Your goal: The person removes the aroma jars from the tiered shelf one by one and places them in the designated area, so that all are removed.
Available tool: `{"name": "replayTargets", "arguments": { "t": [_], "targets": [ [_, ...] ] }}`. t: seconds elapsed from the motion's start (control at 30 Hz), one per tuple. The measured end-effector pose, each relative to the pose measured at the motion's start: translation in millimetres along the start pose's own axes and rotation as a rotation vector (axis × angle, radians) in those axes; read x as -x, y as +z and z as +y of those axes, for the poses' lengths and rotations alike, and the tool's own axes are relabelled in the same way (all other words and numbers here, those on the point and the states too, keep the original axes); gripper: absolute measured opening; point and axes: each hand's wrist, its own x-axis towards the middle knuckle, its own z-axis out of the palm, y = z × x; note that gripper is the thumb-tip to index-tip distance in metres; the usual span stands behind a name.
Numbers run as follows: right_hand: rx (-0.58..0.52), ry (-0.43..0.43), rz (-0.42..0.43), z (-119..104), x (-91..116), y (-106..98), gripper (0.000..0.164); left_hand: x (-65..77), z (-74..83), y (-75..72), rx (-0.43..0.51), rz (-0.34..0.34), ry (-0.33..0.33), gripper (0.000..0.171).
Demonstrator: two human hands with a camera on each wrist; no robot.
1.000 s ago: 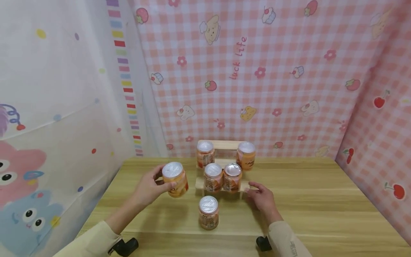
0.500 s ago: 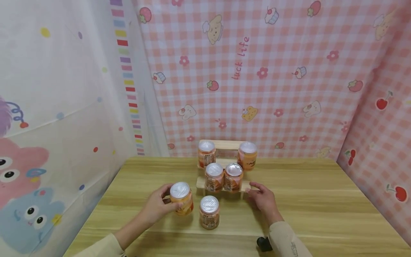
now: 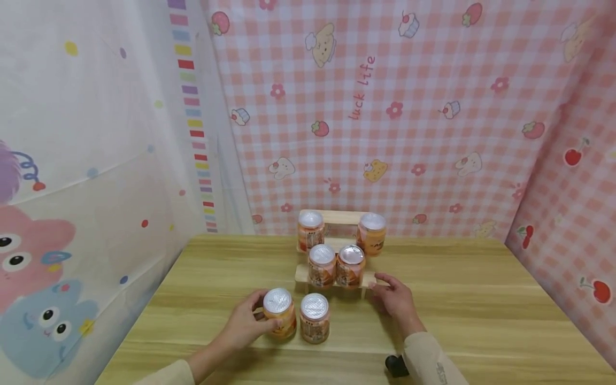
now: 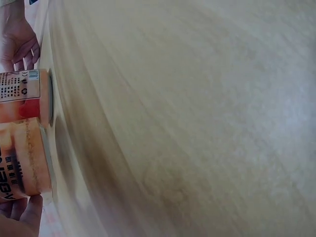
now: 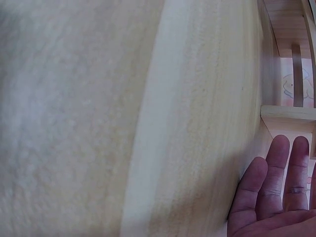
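Note:
My left hand (image 3: 247, 320) grips an orange-labelled can (image 3: 280, 315) with a silver lid, thumb in front and fingers behind. In the left wrist view the base of this held can (image 4: 24, 158) is tilted a little, close over the table. Right beside it stands a similar can (image 3: 315, 319), upright on the table. My right hand (image 3: 395, 300) rests at the right end of a small wooden step rack (image 3: 368, 279). Its fingers (image 5: 275, 173) are extended beside a rack leg in the right wrist view. Two cans (image 3: 350, 267) share the rack's lower step.
Higher on the rack, one can (image 3: 310, 232) stands at the left and another can (image 3: 371, 235) at the right. A pink checked cloth (image 3: 433, 133) hangs behind the wooden table (image 3: 471, 310). White patterned cloth (image 3: 110, 224) covers the left side.
My left hand has brought its can down and to the right, from left of the rack to beside the can in front. The right hand has stayed at the rack's end.

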Motion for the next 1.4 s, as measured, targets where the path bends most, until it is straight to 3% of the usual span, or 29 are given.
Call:
{"name": "replayTargets", "arguments": {
  "t": [0.27, 0.5, 0.8, 0.97, 1.4],
  "targets": [
    [-0.015, 0.001, 0.001, 0.6, -0.1, 0.8, 0.043, -0.9, -9.7, 5.9, -0.004, -0.013, 0.007, 0.07],
    [-0.015, 0.001, -0.003, 1.8, -1.5, 0.1, 0.043, -2.3, -8.9, 4.0, 0.0, -0.056, 0.013, 0.075],
    [-0.017, 0.0, -0.004, 1.4, -0.1, 0.3, 0.043, -8.5, -0.9, -6.4, -0.013, 0.06, -0.003, 0.057],
    [-0.001, -0.001, -0.001, 0.3, 0.5, 0.2, 0.042, -14.5, 3.9, -13.3, -0.034, 0.084, -0.009, 0.052],
    [-0.013, -0.011, 0.014, -4.6, 0.4, 1.6, 0.04, -48.0, 18.2, -22.0, -0.054, 0.134, 0.028, 0.049]
  ]
}}
